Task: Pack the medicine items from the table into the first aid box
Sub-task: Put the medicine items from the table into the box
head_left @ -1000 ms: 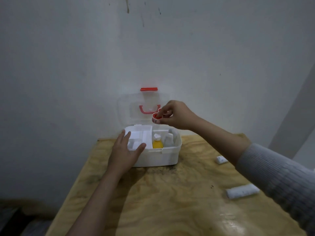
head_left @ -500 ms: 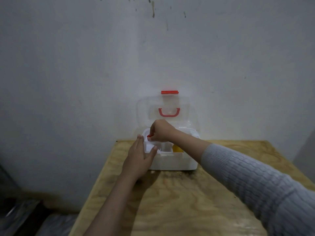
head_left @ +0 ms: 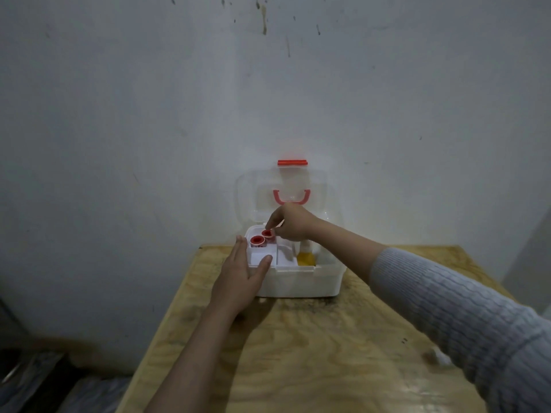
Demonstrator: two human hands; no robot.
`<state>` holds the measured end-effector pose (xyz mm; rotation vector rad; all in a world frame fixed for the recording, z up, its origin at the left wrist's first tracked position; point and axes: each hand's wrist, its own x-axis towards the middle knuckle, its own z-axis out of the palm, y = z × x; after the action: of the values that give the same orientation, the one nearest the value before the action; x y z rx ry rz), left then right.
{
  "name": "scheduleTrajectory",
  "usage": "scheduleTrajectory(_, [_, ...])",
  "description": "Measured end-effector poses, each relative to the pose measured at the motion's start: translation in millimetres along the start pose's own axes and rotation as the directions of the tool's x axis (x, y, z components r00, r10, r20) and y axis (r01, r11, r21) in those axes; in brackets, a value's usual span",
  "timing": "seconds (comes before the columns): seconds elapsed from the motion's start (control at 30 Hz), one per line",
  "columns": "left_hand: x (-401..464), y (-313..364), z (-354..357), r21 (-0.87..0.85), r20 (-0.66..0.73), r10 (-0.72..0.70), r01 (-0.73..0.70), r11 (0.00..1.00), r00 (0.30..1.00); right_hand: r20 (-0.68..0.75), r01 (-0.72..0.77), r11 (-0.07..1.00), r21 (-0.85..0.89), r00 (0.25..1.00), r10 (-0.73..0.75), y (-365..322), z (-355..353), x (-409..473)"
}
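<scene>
My right arm: sleeve [head_left: 465,317] pale grey-blue knit, ribbed, ribs run along arm, cuff pushed up forearm. My left arm [head_left: 190,353]: bare, no sleeve visible. No ring, no watch on my hands.

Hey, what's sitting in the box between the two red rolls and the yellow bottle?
In the head view, a bare white tray section separates the red rolls from the yellow bottle; nothing visibly lies there.

Dim, cool, even light — soft shadow under the left hand [head_left: 238,275], blurred, stretched wide-angle edges.
</scene>
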<state>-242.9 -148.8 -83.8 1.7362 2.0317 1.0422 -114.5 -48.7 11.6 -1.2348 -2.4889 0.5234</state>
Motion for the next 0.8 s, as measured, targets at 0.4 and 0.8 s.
scheduleTrajectory(0.4, [-1.0,-4.1,7.3,-0.124,-0.058,0.010,-0.017,0.992,0.998,-0.295,-0.075,0.990,0.119,0.949,0.108,46.6,-29.5,-197.9])
scheduleTrajectory(0.8, [-1.0,-1.9,11.8,-0.203,-0.089,-0.036,0.017,0.979,0.995,-0.346,-0.464,0.872,0.157,0.801,0.489,150.3,4.6,-328.4])
